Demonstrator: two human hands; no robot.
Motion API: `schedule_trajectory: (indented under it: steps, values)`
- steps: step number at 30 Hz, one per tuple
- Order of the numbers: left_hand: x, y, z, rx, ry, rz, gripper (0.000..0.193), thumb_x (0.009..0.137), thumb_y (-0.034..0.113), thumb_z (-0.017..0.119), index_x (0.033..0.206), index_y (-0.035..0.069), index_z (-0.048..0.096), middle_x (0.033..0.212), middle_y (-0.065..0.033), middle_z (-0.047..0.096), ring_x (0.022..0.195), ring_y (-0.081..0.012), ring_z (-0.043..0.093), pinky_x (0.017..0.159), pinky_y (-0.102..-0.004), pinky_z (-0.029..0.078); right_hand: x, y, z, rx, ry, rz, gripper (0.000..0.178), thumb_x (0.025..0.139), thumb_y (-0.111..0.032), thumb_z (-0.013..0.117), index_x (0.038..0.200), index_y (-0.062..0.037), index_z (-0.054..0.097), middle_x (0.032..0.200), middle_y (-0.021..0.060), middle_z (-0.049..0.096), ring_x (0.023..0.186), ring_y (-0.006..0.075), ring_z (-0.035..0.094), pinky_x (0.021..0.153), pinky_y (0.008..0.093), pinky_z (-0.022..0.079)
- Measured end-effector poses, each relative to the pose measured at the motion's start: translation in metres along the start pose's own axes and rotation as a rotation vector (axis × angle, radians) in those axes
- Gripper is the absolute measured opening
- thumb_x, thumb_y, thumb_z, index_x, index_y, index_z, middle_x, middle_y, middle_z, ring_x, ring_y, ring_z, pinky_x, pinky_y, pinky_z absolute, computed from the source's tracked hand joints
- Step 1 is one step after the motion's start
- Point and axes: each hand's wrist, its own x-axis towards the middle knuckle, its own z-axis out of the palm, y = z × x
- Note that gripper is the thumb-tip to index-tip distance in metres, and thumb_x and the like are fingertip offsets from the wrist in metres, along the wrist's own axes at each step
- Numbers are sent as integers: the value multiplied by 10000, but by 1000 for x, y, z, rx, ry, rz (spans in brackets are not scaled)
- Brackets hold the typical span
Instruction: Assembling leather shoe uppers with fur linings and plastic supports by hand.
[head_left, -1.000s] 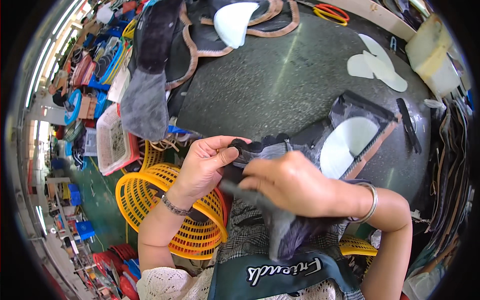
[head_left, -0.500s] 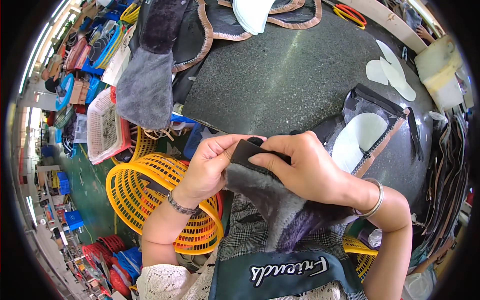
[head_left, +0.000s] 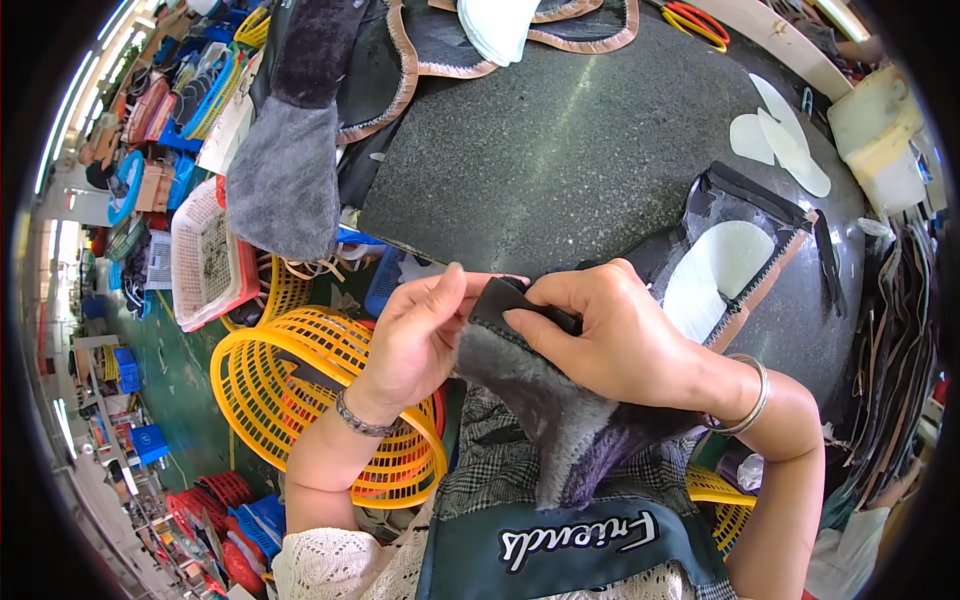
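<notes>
In front of my body a sewn grey fur piece [head_left: 570, 425], with a smooth black band [head_left: 496, 303] along its upper edge, hangs down over my checked apron [head_left: 478, 458]. My right hand [head_left: 625, 340] is closed, pinching the band between thumb and fingers. At the band's left end my left hand [head_left: 412, 345] has its thumb raised and apart. Its index finger stretches along the far side of the band, and the other fingers are partly hidden behind the fur. On the dark table [head_left: 510, 165] beyond lies a black piece with zigzag stitching and a brown edge [head_left: 765, 285].
A yellow basket [head_left: 285, 400] stands below my left forearm, with a white-and-red basket [head_left: 208, 250] farther left. Grey fur [head_left: 285, 185] overhangs the table's left edge. Pale oval pieces [head_left: 790, 155] lie at the table's far right; dark strips [head_left: 890, 350] hang on the right.
My left thumb has lifted off the black band and points upward, and the left fingers have loosened. My right hand keeps its pinch in nearly the same place.
</notes>
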Motion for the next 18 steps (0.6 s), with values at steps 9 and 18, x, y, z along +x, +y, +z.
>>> schedule_trajectory:
  steps: [9, 18]
  values:
    - [3, -9, 19, 340, 234, 155, 195, 916, 47, 645, 1086, -39, 682, 990, -79, 713, 869, -99, 649, 820, -237, 497, -15, -6, -3, -62, 40, 29, 158, 824, -107, 668, 793, 48, 657, 647, 242, 598, 619, 405, 625, 542, 428, 482]
    - [2, -9, 2, 379, 226, 172, 196, 903, 118, 685, 1041, -21, 699, 940, -37, 709, 787, -66, 612, 747, -212, 464, -23, 11, -21, 44, 29, 200, 153, 813, -92, 676, 854, 55, 683, 701, 245, 622, 662, 401, 634, 587, 421, 492]
